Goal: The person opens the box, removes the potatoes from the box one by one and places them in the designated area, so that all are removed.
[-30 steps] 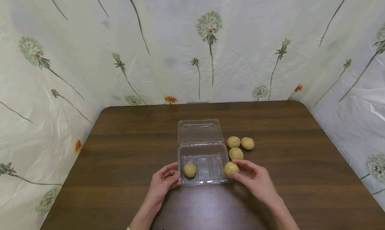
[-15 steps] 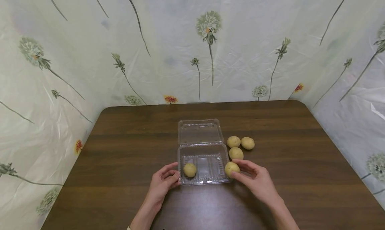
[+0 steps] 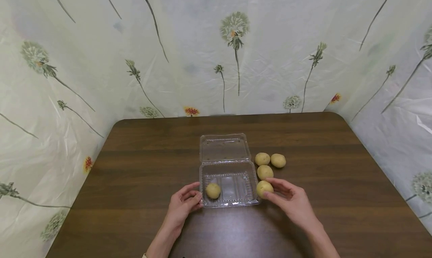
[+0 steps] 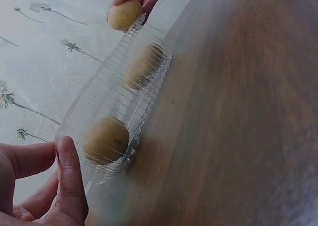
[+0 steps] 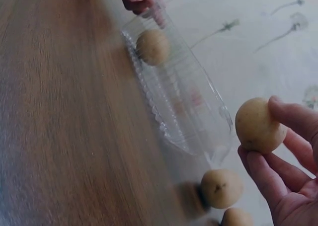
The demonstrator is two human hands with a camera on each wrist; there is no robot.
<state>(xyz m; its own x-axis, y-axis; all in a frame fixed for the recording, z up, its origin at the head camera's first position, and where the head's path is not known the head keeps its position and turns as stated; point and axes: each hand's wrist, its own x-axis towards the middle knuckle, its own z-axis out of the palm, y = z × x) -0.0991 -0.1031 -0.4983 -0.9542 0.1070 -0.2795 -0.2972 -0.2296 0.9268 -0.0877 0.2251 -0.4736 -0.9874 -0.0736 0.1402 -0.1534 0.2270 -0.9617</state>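
Observation:
A clear plastic clamshell container point(image 3: 236, 186) lies with its lid folded back, away from me. One potato point(image 3: 213, 191) sits in the near left part of its base. My left hand point(image 3: 182, 203) pinches the container's left rim between thumb and finger, as the left wrist view shows at the container wall point(image 4: 94, 99). With fingertips and thumb, my right hand point(image 3: 291, 201) holds another potato point(image 5: 259, 125) just outside the container's right rim, raised above the table in the right wrist view. Right behind it on the table is a loose potato point(image 3: 265, 172).
Two further potatoes, one left point(image 3: 262, 159) and one right point(image 3: 278, 161), lie side by side behind that loose one, right of the lid. The dark wooden table point(image 3: 141, 160) is bordered by a flower-patterned sheet point(image 3: 189, 70) at the back and both sides.
My right hand has shifted slightly right with its potato, from the container's right rim to just beyond it. My left hand and the container have stayed put.

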